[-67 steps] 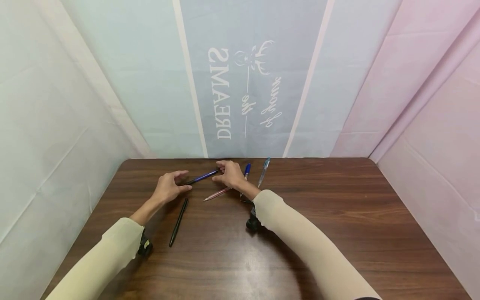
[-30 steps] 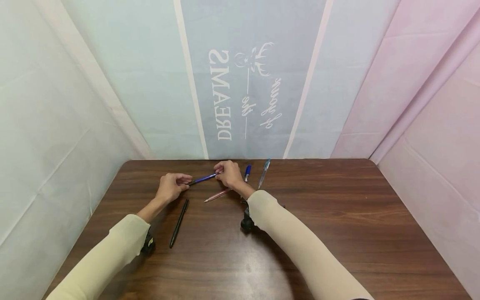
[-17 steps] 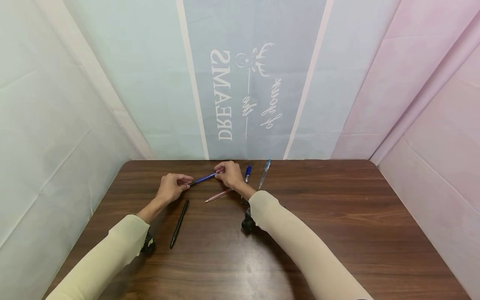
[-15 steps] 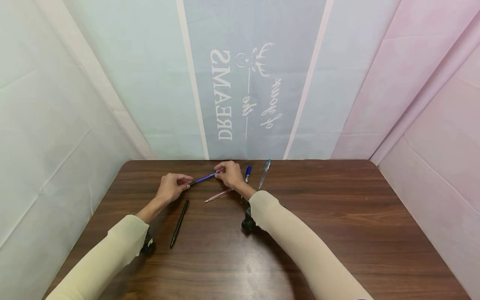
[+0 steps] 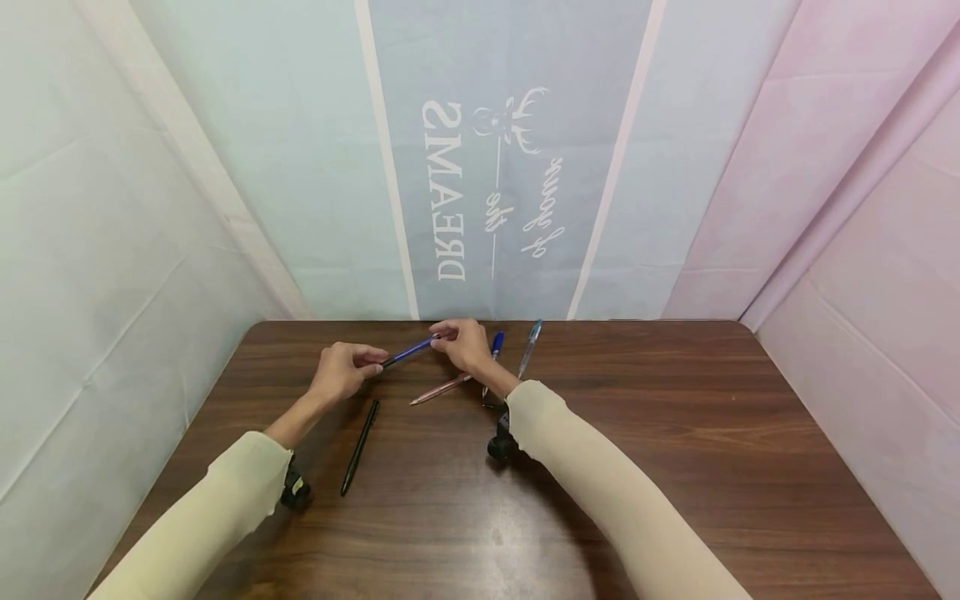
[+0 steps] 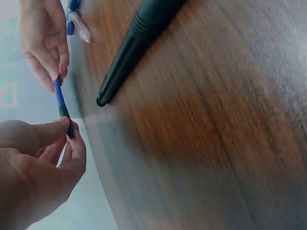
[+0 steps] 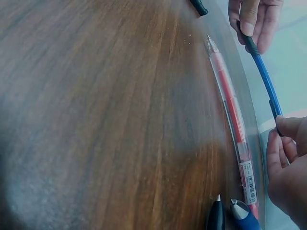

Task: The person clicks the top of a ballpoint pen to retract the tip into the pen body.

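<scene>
Pinched blue pen (image 5: 409, 350) with left hand (image 5: 341, 371) at 8 o'clock, right hand (image 5: 463, 345) at 2; risked slip if tugged unevenly.

the head view looks forward and down on the brown wood-grain table (image 5: 712, 417); wrist views (nearer) share the slim blue-and-black pen (image 7: 266, 79).

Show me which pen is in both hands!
The blue pen with the dark end: the left hand pinches that end, the right hand the other. The rest, like the black pen, lie on the table.
</scene>
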The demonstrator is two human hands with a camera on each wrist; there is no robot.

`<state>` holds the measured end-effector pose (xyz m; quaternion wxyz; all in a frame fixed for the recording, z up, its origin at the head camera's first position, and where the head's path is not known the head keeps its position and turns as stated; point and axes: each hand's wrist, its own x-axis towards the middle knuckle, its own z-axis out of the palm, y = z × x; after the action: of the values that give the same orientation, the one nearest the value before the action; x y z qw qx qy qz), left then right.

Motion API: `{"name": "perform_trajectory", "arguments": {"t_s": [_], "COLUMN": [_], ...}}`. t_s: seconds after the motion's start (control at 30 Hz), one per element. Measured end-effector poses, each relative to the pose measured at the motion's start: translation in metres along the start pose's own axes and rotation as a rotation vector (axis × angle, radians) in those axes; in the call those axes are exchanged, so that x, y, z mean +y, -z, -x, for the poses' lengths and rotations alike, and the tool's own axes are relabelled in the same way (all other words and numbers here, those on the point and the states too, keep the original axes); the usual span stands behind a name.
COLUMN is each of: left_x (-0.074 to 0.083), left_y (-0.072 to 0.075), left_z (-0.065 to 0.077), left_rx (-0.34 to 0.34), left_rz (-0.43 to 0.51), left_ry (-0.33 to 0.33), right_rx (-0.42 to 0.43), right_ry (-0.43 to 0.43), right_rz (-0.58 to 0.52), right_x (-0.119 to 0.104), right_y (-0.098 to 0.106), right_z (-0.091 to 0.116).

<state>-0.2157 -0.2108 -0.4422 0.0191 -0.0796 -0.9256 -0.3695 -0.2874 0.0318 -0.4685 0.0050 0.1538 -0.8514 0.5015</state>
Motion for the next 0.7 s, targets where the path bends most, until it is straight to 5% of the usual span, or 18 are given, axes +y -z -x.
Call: {"name": "perform_trajectory", "arguments": {"t_s": [0.33, 0.7], "left_x": [0.014, 0.023], "left_y": [0.000, -0.007], "left_z": [0.000, -0.003], "left_rx": [-0.037, -0.168], "left_rz": [0.052, 0.394], "left_ry": [-0.002, 0.118], "right_rx": [0.069, 0.062], "right_ry": [-0.087, -0.154], "right_rz": [-0.267, -0.488], "right_x": [-0.005, -0.010], "right_y": [0.004, 0.007], "right_z": [-0.005, -0.010]}}
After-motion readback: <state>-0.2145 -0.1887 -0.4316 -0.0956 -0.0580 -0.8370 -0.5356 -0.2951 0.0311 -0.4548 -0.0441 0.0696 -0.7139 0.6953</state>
